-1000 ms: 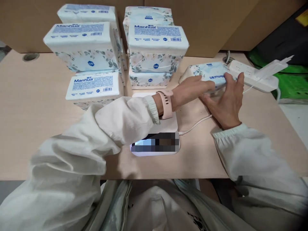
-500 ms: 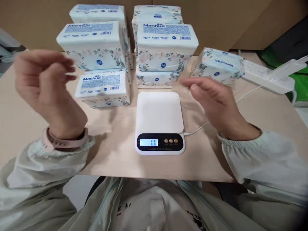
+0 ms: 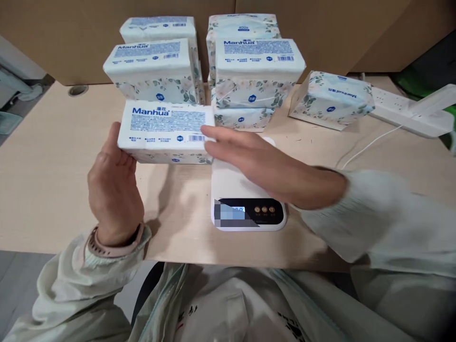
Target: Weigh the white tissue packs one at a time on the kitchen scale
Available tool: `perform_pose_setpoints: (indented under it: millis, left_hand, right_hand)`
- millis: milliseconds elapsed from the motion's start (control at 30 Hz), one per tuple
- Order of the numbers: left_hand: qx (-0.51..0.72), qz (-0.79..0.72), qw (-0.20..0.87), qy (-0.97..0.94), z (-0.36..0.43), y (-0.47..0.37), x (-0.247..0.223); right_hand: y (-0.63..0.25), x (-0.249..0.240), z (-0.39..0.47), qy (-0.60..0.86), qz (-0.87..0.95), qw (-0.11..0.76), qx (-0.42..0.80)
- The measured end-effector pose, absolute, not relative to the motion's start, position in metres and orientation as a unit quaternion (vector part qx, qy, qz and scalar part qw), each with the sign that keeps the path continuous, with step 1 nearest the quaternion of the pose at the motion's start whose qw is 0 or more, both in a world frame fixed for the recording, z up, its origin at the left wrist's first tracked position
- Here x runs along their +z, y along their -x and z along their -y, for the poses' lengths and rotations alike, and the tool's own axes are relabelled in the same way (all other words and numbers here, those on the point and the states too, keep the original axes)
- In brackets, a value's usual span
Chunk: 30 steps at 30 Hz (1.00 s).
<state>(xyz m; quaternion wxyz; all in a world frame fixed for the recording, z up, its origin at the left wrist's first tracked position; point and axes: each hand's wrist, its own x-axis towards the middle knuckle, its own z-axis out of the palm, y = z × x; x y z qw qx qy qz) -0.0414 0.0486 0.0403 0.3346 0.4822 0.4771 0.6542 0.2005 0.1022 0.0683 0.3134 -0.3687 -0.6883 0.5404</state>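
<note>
A white, floral pack of tissues (image 3: 166, 126) marked "Manhua" is gripped between my two hands and seems raised a little off the table. My left hand (image 3: 116, 190) presses against its left end, fingers partly hidden behind and under it. My right hand (image 3: 249, 159) has its fingers at the pack's right end, with the forearm crossing above the scale. The white kitchen scale (image 3: 226, 183) lies flat just right of the pack, partly covered by my right hand. Its display is partly blurred out.
Behind stand two stacks of like packs, a left stack (image 3: 153, 71) and a right stack (image 3: 256, 71). One more pack (image 3: 331, 99) rests at the right beside a white power strip (image 3: 395, 109) with a cable (image 3: 370, 145). Cardboard (image 3: 320, 33) closes off the back of the table.
My hands were apart and held nothing; now both have come in on the front left pack of tissues. The pack has come up and slightly rightward. The view has shifted a little left.
</note>
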Motion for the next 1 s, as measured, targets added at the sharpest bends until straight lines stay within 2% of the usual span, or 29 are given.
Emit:
perform_pose_setpoints:
  millis: [67,167,367,467,600,667,867,1000]
  left_hand:
    - [0.645,-0.421,0.351,-0.532,-0.038,0.029,0.050]
    - [0.597,-0.369,0.401,-0.589,-0.033,0.013,0.057]
    - [0.546,-0.352,0.453,-0.611,-0.038,-0.013,0.038]
    - [0.537,-0.379,0.458,-0.599,-0.036,-0.019,0.022]
    - [0.568,-0.389,0.428,-0.585,-0.037,-0.016,0.007]
    - [0.584,-0.396,0.418,-0.572,-0.039,-0.013,0.003]
    - [0.572,-0.412,0.414,-0.576,-0.040,-0.010,0.004]
    - [0.560,-0.420,0.421,-0.577,-0.039,-0.010,0.006]
  right_hand:
    - [-0.232,0.090,-0.075,0.399,0.673,0.278,0.557]
    - [-0.273,0.104,-0.049,0.437,0.665,0.282,0.535]
    - [-0.318,0.082,-0.033,0.475,0.677,0.335,0.452]
    - [-0.321,0.058,-0.028,0.494,0.685,0.384,0.373]
    - [-0.317,0.022,-0.022,0.476,0.678,0.502,0.248]
    - [-0.316,0.009,-0.019,0.465,0.671,0.523,0.246]
    - [-0.317,0.000,-0.020,0.483,0.669,0.483,0.293]
    - [-0.316,0.000,-0.022,0.472,0.671,0.490,0.295]
